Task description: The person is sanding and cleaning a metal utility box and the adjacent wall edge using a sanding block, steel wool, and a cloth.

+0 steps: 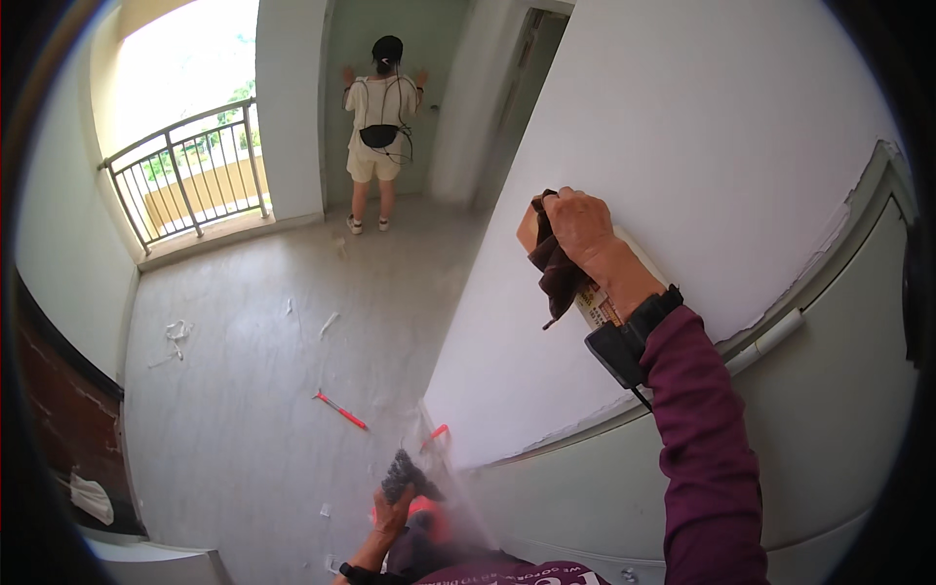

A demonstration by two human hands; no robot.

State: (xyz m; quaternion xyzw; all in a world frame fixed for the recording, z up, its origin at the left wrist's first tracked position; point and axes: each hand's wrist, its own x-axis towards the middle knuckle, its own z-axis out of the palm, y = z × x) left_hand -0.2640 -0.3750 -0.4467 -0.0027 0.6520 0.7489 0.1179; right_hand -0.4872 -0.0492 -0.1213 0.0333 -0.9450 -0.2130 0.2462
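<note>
My right hand (582, 226) is closed on a dark brown cloth (558, 278), up against the white wall. The cloth hangs down from my fingers in folds. Beside and partly behind that hand is a flat, pale printed piece (597, 304), mostly hidden by my wrist. A tan edge (527, 230) shows left of my knuckles; I cannot tell what it belongs to. Low down near my body, my left hand (392, 514) grips a fluffy dark grey cloth (403, 474). A bright red-pink thing, partly hidden, shows just behind that hand.
A red-handled scraper-like tool (341, 411) lies on the grey floor, with scattered white scraps (175, 336). Another red item (436, 436) rests by the wall corner. A person (380, 107) stands at a far door. A railing (190, 174) crosses the opening at left.
</note>
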